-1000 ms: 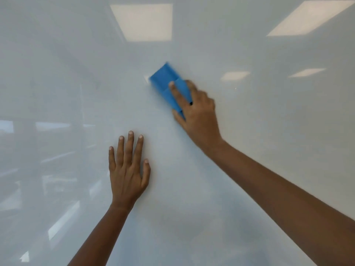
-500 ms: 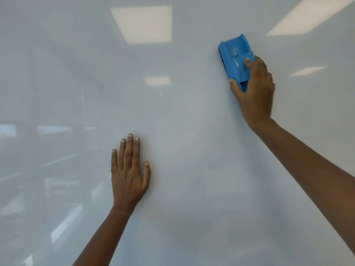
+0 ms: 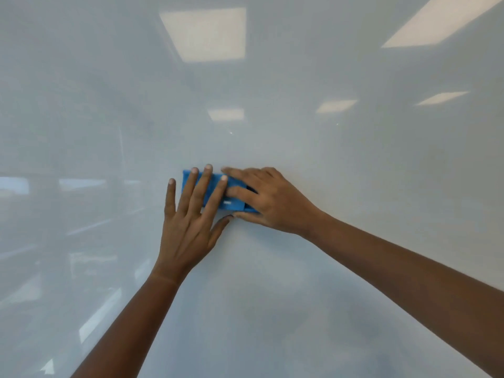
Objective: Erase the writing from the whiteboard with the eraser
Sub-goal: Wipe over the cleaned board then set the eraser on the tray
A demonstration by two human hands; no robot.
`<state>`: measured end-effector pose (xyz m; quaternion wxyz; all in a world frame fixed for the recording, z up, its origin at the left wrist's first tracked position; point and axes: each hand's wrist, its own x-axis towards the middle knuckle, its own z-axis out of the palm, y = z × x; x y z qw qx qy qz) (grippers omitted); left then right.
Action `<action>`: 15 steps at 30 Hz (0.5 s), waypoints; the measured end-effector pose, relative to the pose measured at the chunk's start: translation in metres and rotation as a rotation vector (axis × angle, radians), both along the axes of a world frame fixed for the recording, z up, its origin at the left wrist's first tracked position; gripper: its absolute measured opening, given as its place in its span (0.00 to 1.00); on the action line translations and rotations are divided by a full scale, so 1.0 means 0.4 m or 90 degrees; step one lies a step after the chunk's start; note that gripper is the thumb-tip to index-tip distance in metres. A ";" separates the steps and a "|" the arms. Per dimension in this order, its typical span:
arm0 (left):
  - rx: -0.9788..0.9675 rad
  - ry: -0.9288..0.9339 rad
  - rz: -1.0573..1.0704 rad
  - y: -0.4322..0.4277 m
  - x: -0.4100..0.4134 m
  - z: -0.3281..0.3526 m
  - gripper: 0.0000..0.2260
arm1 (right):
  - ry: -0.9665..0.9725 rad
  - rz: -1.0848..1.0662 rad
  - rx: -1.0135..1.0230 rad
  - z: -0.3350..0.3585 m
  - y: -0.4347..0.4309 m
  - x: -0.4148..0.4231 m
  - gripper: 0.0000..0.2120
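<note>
A glossy whiteboard (image 3: 341,165) fills the whole view, and I see no writing on it. The blue eraser (image 3: 234,201) lies flat against the board near the middle, long side sideways. My right hand (image 3: 268,201) grips its right end, fingers over the top and thumb below. My left hand (image 3: 191,219) is spread flat, its middle fingers lying over the eraser's left part and hiding it; the thumb tip nearly touches my right thumb.
Ceiling light panels (image 3: 207,34) and dim room shapes reflect in the board's surface. No board edge, tray or other object shows.
My right hand swept the eraser from the upper right down and left to the board's middle. My left hand stayed roughly in place, and the eraser now sits under its fingers.
</note>
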<state>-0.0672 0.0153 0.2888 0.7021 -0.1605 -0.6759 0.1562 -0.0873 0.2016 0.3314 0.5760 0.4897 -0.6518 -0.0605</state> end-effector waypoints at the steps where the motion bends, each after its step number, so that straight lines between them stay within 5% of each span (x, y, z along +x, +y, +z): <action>1: -0.019 -0.008 0.005 0.002 -0.002 0.011 0.25 | 0.008 -0.005 0.033 -0.002 0.015 -0.003 0.18; 5: -0.074 -0.010 0.001 0.011 -0.007 0.058 0.23 | -0.020 -0.043 0.028 0.010 0.081 -0.020 0.23; 10: -0.053 -0.017 0.019 0.021 0.007 0.189 0.25 | -0.068 -0.093 -0.218 0.062 0.176 -0.058 0.24; 15: 0.220 -0.036 0.014 -0.084 0.028 0.294 0.28 | -0.037 -0.128 -0.291 0.063 0.213 -0.091 0.23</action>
